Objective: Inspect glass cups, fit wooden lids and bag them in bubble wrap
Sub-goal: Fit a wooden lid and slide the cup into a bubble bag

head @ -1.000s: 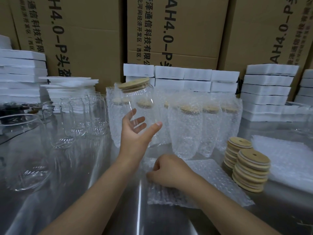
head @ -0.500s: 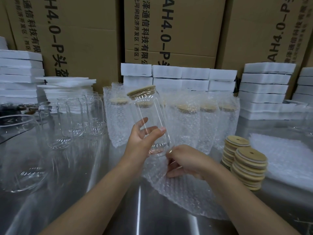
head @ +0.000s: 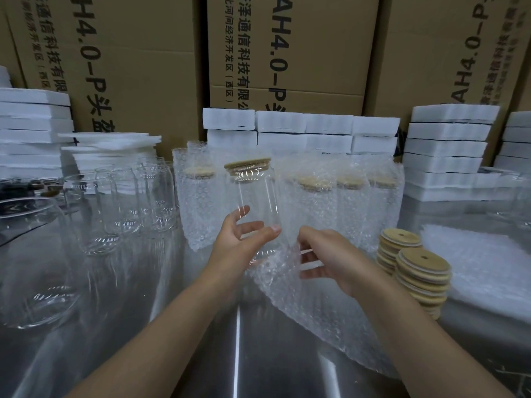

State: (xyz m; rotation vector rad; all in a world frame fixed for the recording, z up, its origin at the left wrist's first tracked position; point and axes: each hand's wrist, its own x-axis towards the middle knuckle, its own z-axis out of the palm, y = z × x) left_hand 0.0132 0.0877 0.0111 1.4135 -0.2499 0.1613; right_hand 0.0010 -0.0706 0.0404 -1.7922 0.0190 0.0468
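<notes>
Glass cup (head: 255, 202): upright, long axis vertical, lower body held in left grip (head: 241, 239), wooden lid (head: 247, 163) on top. Bubble-wrap bag (head: 287, 280): edge pinched by right grip (head: 324, 254), just right of and below cup base, trailing onto desk (head: 201, 354).

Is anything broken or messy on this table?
Nothing looks broken or spilled. The lidded glass cup only leans because the left hand holds it tilted over the bubble wrap bag. The front stack of wooden lids sits a little uneven, nothing more.
</notes>
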